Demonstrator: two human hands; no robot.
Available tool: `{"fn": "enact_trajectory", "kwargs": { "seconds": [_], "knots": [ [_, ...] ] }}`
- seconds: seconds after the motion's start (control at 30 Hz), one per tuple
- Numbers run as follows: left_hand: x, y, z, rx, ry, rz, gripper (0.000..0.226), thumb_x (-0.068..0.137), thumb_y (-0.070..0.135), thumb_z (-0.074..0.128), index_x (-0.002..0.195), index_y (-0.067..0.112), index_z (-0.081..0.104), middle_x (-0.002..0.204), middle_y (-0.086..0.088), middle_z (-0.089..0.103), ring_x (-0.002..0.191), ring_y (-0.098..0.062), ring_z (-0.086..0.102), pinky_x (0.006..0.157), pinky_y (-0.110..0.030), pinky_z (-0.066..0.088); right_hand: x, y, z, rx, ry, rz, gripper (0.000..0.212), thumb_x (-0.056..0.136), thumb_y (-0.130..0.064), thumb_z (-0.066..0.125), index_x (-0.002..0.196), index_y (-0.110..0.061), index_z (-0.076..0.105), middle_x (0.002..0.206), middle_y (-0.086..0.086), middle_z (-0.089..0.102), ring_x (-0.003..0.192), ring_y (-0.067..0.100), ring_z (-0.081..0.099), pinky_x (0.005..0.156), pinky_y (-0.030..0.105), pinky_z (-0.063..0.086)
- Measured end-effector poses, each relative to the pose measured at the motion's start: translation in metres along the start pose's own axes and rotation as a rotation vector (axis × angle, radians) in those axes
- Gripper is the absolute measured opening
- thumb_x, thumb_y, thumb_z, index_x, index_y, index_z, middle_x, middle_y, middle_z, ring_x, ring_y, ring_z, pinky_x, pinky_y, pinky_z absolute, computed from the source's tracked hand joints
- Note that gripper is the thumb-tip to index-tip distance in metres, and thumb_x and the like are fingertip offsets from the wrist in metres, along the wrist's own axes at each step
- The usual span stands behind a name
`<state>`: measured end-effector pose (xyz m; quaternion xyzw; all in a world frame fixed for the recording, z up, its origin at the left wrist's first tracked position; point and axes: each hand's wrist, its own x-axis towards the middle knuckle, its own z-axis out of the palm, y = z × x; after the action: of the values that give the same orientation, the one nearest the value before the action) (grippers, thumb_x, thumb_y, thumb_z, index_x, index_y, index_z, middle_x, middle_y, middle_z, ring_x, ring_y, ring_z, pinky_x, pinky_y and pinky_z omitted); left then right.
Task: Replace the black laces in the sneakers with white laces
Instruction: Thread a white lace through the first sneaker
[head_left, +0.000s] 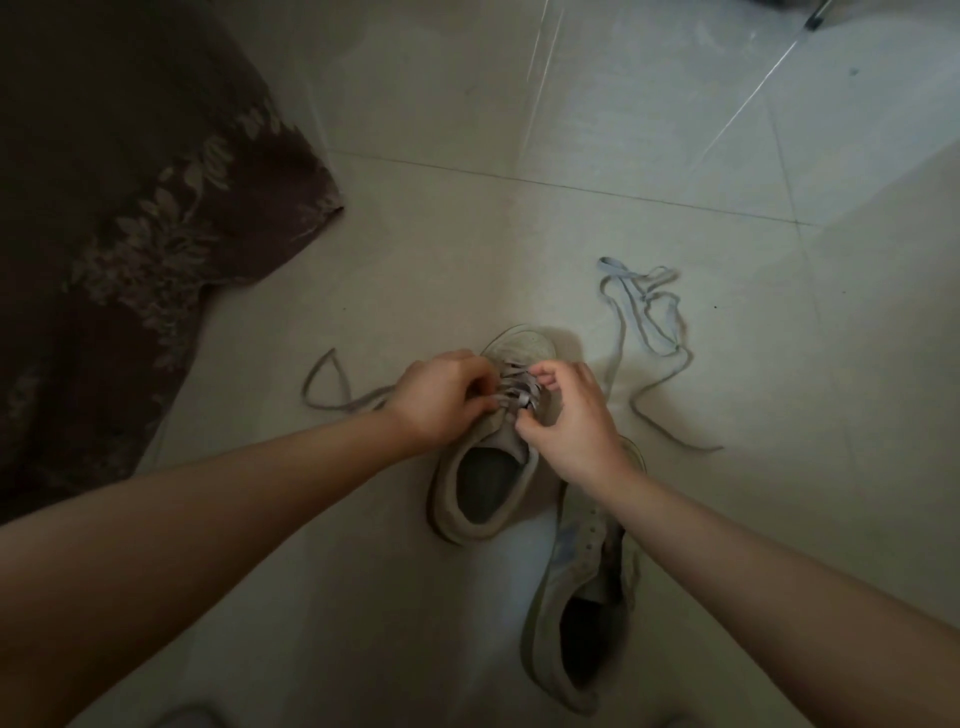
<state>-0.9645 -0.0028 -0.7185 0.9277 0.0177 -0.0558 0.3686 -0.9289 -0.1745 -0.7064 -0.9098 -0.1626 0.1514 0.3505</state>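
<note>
A pale sneaker stands on the floor tiles, toe pointing away from me, with a light lace threaded across its upper eyelets. My left hand pinches the lace at the sneaker's left side. My right hand pinches it at the right side. One loose end trails left on the floor. A second sneaker lies beside my right forearm with its eyelets bare. A loose light lace lies in loops to the right of the first sneaker.
A dark brown rug with a leaf pattern covers the floor at the left. Pale glossy tiles stretch away ahead. A dark object shows at the top right corner.
</note>
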Motion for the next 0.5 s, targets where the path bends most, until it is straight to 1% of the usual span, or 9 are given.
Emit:
{"fn": "enact_trajectory", "kwargs": {
  "seconds": [0.07, 0.1, 0.2, 0.23, 0.27, 0.33, 0.37, 0.43, 0.5],
  "knots": [
    [0.003, -0.011, -0.007, -0.137, 0.063, -0.15, 0.015, 0.082, 0.022, 0.069, 0.075, 0.019, 0.057, 0.077, -0.002, 0.062, 0.076, -0.022, 0.059, 0.073, -0.034, 0.049, -0.001, 0.001, -0.002, -0.002, -0.017, -0.011, 0.042, 0.075, -0.013, 0.069, 0.115, -0.015, 0.056, 0.109, -0.003, 0.045, 0.105, 0.013, 0.05, 0.092, 0.019, 0.036],
    [0.003, -0.02, -0.011, -0.149, 0.108, -0.227, 0.018, 0.083, 0.021, 0.069, 0.073, 0.021, 0.053, 0.074, 0.0, 0.06, 0.074, -0.021, 0.058, 0.071, -0.033, 0.048, -0.001, 0.001, -0.003, -0.005, -0.023, -0.019, 0.04, 0.076, -0.013, 0.068, 0.115, -0.015, 0.057, 0.108, -0.003, 0.046, 0.106, 0.015, 0.05, 0.093, 0.021, 0.037],
    [-0.005, -0.032, -0.017, -0.026, 0.113, -0.329, 0.018, 0.086, 0.024, 0.064, 0.074, 0.024, 0.05, 0.072, 0.005, 0.056, 0.075, -0.022, 0.058, 0.069, -0.032, 0.046, 0.002, -0.001, -0.002, -0.034, -0.035, -0.045, 0.039, 0.077, -0.013, 0.067, 0.115, -0.014, 0.058, 0.11, 0.001, 0.049, 0.107, 0.019, 0.052, 0.094, 0.032, 0.043],
    [-0.008, -0.029, -0.015, -0.002, 0.106, -0.331, 0.016, 0.087, 0.024, 0.062, 0.077, 0.023, 0.05, 0.072, 0.004, 0.056, 0.075, -0.023, 0.058, 0.069, -0.032, 0.045, 0.003, -0.001, -0.001, -0.051, -0.033, -0.055, 0.039, 0.077, -0.012, 0.066, 0.115, -0.014, 0.059, 0.111, 0.003, 0.051, 0.107, 0.021, 0.052, 0.094, 0.035, 0.044],
    [-0.01, -0.024, -0.013, 0.024, 0.129, -0.303, 0.014, 0.087, 0.024, 0.061, 0.078, 0.022, 0.05, 0.073, 0.003, 0.057, 0.075, -0.024, 0.058, 0.068, -0.031, 0.044, 0.005, -0.001, 0.0, -0.068, -0.028, -0.071, 0.038, 0.076, -0.011, 0.065, 0.114, -0.015, 0.06, 0.111, 0.004, 0.052, 0.107, 0.021, 0.052, 0.095, 0.033, 0.043],
    [-0.011, -0.016, -0.016, 0.06, 0.199, -0.173, 0.011, 0.086, 0.023, 0.06, 0.08, 0.02, 0.051, 0.071, 0.002, 0.059, 0.07, -0.024, 0.058, 0.065, -0.029, 0.043, 0.006, -0.002, 0.003, -0.104, -0.013, -0.126, 0.035, 0.075, -0.008, 0.064, 0.109, -0.015, 0.065, 0.109, 0.003, 0.054, 0.106, 0.021, 0.051, 0.093, 0.021, 0.037],
    [-0.011, -0.013, -0.022, 0.029, 0.195, -0.129, 0.01, 0.084, 0.023, 0.06, 0.08, 0.02, 0.051, 0.067, 0.004, 0.058, 0.065, -0.021, 0.057, 0.063, -0.028, 0.042, 0.007, -0.003, 0.004, -0.123, -0.013, -0.16, 0.032, 0.076, -0.007, 0.063, 0.107, -0.013, 0.067, 0.11, 0.003, 0.056, 0.106, 0.021, 0.051, 0.091, 0.017, 0.033],
    [-0.009, -0.009, -0.036, -0.104, 0.104, -0.084, 0.01, 0.081, 0.027, 0.057, 0.076, 0.021, 0.051, 0.058, 0.006, 0.052, 0.054, -0.011, 0.049, 0.056, -0.026, 0.039, 0.008, -0.006, 0.004, -0.149, -0.029, -0.215, 0.027, 0.081, -0.011, 0.057, 0.105, -0.009, 0.069, 0.111, 0.006, 0.058, 0.107, 0.023, 0.051, 0.091, 0.017, 0.031],
    [-0.011, -0.002, -0.043, -0.199, -0.018, -0.069, 0.013, 0.082, 0.023, 0.059, 0.07, 0.023, 0.052, 0.052, 0.008, 0.047, 0.047, -0.003, 0.043, 0.051, -0.023, 0.036, 0.012, -0.01, 0.005, -0.139, -0.056, -0.239, 0.03, 0.082, -0.015, 0.05, 0.103, -0.006, 0.07, 0.11, 0.008, 0.06, 0.108, 0.025, 0.052, 0.094, 0.021, 0.033]
  ]
}}
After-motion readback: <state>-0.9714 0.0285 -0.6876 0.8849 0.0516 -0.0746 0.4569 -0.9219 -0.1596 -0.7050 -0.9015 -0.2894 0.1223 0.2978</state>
